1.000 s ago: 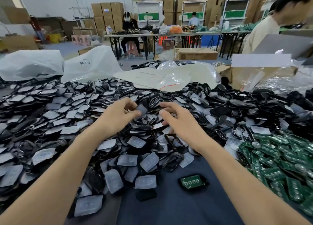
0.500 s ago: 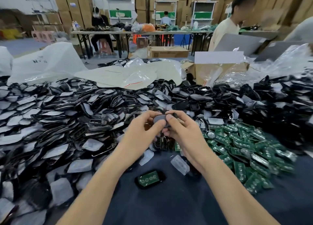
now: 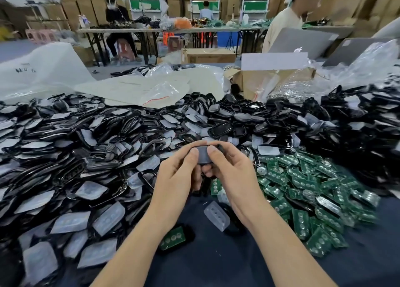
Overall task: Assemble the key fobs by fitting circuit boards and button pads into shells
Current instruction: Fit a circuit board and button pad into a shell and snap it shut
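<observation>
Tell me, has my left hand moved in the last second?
Yes. The left hand has shifted right: it was beyond and left of the board-filled shell, now straight beyond it, meeting the right hand on a grey pad.

Glossy black shells (image 3: pixel 71 135), frosted translucent-white button pads (image 3: pixel 108 218), green circuit boards (image 3: pixel 303 200) — dotted with silver domes — on a dark navy table (image 3: pixel 216 265).
</observation>
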The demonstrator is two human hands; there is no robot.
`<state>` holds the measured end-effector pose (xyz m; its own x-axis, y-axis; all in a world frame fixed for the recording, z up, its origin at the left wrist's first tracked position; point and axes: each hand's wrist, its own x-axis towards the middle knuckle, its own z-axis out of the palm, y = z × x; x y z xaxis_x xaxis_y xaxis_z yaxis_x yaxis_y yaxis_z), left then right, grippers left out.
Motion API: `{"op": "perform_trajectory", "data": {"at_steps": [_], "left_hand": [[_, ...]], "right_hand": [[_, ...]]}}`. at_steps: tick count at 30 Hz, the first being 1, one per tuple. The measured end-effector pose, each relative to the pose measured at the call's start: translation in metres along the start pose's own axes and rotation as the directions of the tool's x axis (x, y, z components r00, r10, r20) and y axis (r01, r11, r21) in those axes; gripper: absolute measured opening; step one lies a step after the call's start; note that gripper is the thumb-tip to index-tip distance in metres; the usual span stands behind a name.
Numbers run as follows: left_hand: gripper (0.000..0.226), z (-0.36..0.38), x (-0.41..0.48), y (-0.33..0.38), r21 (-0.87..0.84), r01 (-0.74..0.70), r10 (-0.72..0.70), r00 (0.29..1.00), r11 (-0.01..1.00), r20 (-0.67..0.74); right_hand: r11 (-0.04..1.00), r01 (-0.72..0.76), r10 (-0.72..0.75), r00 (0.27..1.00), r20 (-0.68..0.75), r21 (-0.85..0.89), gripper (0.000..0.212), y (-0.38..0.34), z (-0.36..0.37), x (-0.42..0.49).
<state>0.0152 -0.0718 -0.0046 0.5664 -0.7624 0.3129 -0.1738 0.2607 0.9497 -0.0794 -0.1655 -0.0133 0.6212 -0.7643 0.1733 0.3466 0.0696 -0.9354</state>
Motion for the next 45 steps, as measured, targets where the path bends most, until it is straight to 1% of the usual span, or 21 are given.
{"op": "perform_trajectory", "data": {"at_steps": [2, 5, 9, 11, 16, 17, 20, 21, 25, 29, 31, 34, 36, 37, 39, 42, 43, 45], "left_hand": [[0.033, -0.002, 0.0, -0.001, 0.018, 0.019, -0.02, 1.0, 1.0, 0.023], [0.03, -0.003, -0.001, -0.003, 0.172, 0.0, -0.007, 0.999, 0.985, 0.037], [0.027, -0.004, -0.003, -0.006, 0.292, -0.034, 0.027, 0.999, 0.956, 0.029], [0.027, -0.006, -0.004, -0.006, 0.304, -0.042, 0.032, 0.999, 0.952, 0.04], [0.032, -0.008, -0.005, -0.004, 0.254, -0.046, 0.018, 0.993, 0.966, 0.114], [0.031, -0.009, -0.005, -0.005, 0.283, -0.049, 0.016, 0.993, 0.958, 0.117], [0.03, -0.016, -0.004, -0.007, 0.444, -0.052, 0.022, 0.997, 0.895, 0.073], [0.03, -0.018, -0.003, -0.008, 0.463, -0.047, 0.022, 0.998, 0.885, 0.06], [0.025, -0.02, -0.003, -0.01, 0.432, -0.012, -0.013, 0.998, 0.902, 0.054], [0.019, -0.02, -0.003, -0.011, 0.403, 0.005, -0.025, 0.999, 0.915, 0.045], [0.02, -0.02, -0.002, -0.012, 0.374, 0.035, -0.052, 0.998, 0.927, 0.035], [0.017, -0.021, -0.002, -0.013, 0.378, 0.059, -0.072, 0.997, 0.924, 0.022], [0.012, -0.021, 0.0, -0.013, 0.361, 0.07, -0.073, 0.997, 0.93, -0.006], [0.01, -0.022, 0.001, -0.012, 0.346, 0.073, -0.068, 0.997, 0.935, -0.028], [0.007, -0.023, 0.003, -0.01, 0.311, 0.081, -0.061, 0.995, 0.947, -0.076], [0.005, -0.025, 0.004, -0.007, 0.229, 0.082, -0.051, 0.989, 0.97, -0.138], [0.006, -0.027, 0.004, -0.006, 0.199, 0.078, -0.046, 0.986, 0.977, -0.163], [0.005, -0.031, 0.005, -0.005, 0.14, 0.075, -0.042, 0.973, 0.987, -0.227]], "right_hand": [[1.0, -0.015, 0.015, 1.0, -0.006, -0.012, 0.013, 0.0, 0.0, 0.0], [0.999, -0.028, 0.027, 0.999, -0.022, -0.045, 0.011, -0.002, -0.001, 0.0], [0.983, 0.027, -0.03, 0.999, -0.013, -0.182, 0.009, -0.004, -0.004, -0.003], [0.981, 0.034, -0.037, 0.999, -0.009, -0.192, 0.008, -0.005, -0.004, -0.004], [0.979, -0.004, 0.002, 1.0, -0.007, -0.201, 0.009, -0.007, -0.007, -0.003], [0.974, -0.006, 0.006, 1.0, 0.0, -0.228, 0.009, -0.007, -0.008, -0.004], [0.936, 0.007, -0.001, 1.0, 0.016, -0.352, 0.01, -0.006, -0.011, -0.007], [0.923, 0.013, -0.007, 1.0, 0.017, -0.385, 0.01, -0.005, -0.011, -0.009], [0.872, 0.077, -0.074, 0.997, 0.026, -0.484, 0.014, -0.005, -0.009, -0.012], [0.86, 0.108, -0.116, 0.993, 0.015, -0.499, 0.015, -0.007, -0.008, -0.013], [0.874, 0.1, -0.137, 0.99, -0.042, -0.476, 0.016, -0.012, -0.011, -0.014], [0.878, 0.059, -0.158, 0.972, -0.172, -0.474, 0.019, -0.023, -0.02, -0.014], [0.87, 0.04, -0.154, 0.969, -0.194, -0.492, 0.02, -0.028, -0.025, -0.017], [0.854, 0.034, -0.143, 0.975, -0.171, -0.52, 0.02, -0.03, -0.027, -0.02], [0.796, 0.036, -0.104, 0.992, -0.078, -0.604, 0.02, -0.032, -0.026, -0.026], [0.649, 0.12, -0.082, 0.993, 0.087, -0.752, 0.018, -0.033, -0.017, -0.034], [0.597, 0.162, -0.06, 0.986, 0.158, -0.786, 0.017, -0.034, -0.011, -0.037], [0.503, 0.255, 0.063, 0.942, 0.329, -0.826, 0.017, -0.032, 0.003, -0.043]]}}
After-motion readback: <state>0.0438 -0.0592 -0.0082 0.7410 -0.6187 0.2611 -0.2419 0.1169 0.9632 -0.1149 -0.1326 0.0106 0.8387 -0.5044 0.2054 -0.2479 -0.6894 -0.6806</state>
